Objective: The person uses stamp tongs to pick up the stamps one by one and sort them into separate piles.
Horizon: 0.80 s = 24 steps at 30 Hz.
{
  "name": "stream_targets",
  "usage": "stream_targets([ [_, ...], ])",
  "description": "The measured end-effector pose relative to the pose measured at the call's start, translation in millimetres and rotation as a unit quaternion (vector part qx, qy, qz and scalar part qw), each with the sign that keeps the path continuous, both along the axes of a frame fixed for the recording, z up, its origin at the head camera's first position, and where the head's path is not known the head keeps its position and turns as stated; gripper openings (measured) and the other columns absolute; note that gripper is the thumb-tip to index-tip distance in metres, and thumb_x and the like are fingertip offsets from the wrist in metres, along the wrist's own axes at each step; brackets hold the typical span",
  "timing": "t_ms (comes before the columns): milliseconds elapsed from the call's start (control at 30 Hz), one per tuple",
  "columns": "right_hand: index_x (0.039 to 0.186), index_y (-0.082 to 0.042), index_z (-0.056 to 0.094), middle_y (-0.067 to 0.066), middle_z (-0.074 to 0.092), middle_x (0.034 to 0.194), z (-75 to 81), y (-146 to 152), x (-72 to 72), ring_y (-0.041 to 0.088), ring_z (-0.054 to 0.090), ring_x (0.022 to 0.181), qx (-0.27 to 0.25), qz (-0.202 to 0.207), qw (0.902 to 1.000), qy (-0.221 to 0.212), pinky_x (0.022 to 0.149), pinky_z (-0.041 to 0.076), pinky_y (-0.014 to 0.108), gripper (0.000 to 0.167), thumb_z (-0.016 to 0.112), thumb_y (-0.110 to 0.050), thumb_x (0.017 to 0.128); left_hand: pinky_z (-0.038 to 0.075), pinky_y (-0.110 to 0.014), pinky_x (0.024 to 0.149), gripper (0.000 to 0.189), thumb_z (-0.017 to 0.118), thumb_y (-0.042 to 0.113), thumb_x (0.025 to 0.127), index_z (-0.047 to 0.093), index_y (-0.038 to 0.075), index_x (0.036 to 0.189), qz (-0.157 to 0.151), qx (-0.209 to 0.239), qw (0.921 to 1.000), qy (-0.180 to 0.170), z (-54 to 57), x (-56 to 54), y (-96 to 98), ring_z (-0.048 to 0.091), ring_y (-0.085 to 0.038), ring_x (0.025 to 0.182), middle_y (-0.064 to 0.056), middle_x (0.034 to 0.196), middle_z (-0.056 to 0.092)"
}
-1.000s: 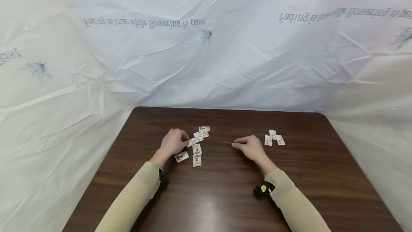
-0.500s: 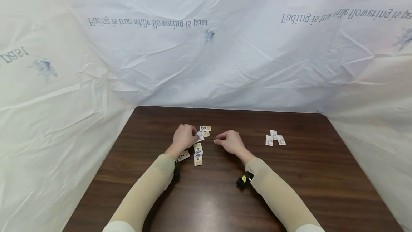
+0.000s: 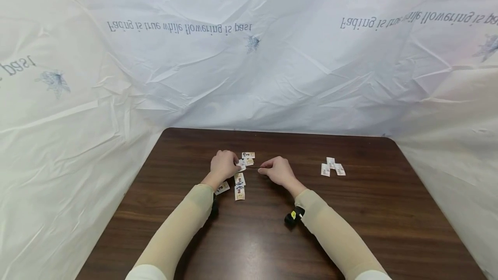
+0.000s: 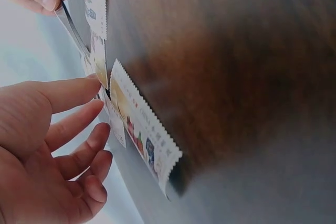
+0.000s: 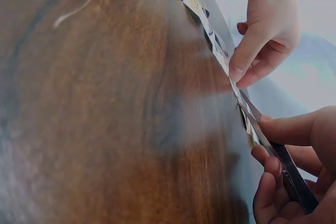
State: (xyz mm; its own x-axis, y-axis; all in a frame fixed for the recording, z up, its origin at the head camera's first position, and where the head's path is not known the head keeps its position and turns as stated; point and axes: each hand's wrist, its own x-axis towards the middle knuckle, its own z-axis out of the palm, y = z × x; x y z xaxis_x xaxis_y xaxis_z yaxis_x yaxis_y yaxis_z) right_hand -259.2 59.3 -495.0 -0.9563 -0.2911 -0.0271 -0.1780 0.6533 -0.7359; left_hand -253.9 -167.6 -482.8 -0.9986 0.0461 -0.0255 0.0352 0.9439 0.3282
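Observation:
In the head view, my left hand (image 3: 223,165) is at the left cluster of postage stamps, and its thumb and index finger pinch the edge of a small stamp (image 3: 242,164). My right hand (image 3: 279,171) grips tweezers (image 5: 286,169) with dark handles and thin silver tips. Those tips point left and reach the stamp at my left fingertips; whether they clasp it cannot be made out. Below lie two more stamps (image 3: 240,179), end to end, and one stamp (image 3: 223,188) is partly covered by my left wrist. A serrated-edged stamp (image 4: 142,129) shows close in the left wrist view.
At the cluster's far end lies another stamp (image 3: 248,155), close to a yellowish one (image 3: 249,162). Three stamps (image 3: 330,163) form a separate group on the right of the dark wooden table (image 3: 365,211). White printed sheeting (image 3: 249,77) hangs around the table's back and sides.
My right hand has moved left with the tweezers, up to the stamps. My left hand has shifted right and slightly away from me. Over the last half second both have barely moved.

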Motion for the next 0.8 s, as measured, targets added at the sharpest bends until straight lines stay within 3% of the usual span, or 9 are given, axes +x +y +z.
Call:
stream_targets([
  [500,0.108,-0.013,0.086,0.003,0.080,0.108,2.1,-8,-9.1,0.026,0.073,0.104,-0.009,0.016,0.9997,-0.016,0.089,0.059,0.046,0.017,0.081,-0.026,0.098,0.053,-0.051,0.090,0.021,0.085,0.032,0.095,0.082,0.016,0.108,-0.002,0.000,1.0000,-0.006,-1.2,0.1,-4.1,0.059,-0.033,0.109,-0.005,0.111,0.072],
  [800,0.108,-0.011,0.086,0.004,0.080,0.109,9.7,-14,-18.4,0.027,0.073,0.105,0.028,0.013,0.9994,-0.011,0.089,0.059,0.046,0.017,0.080,-0.025,0.099,0.053,-0.048,0.086,0.021,0.084,0.035,0.095,0.081,0.018,0.107,-0.008,-0.001,0.9999,-0.006,-5.9,-3.3,-5.6,0.059,-0.031,0.109,-0.004,0.111,0.072],
])
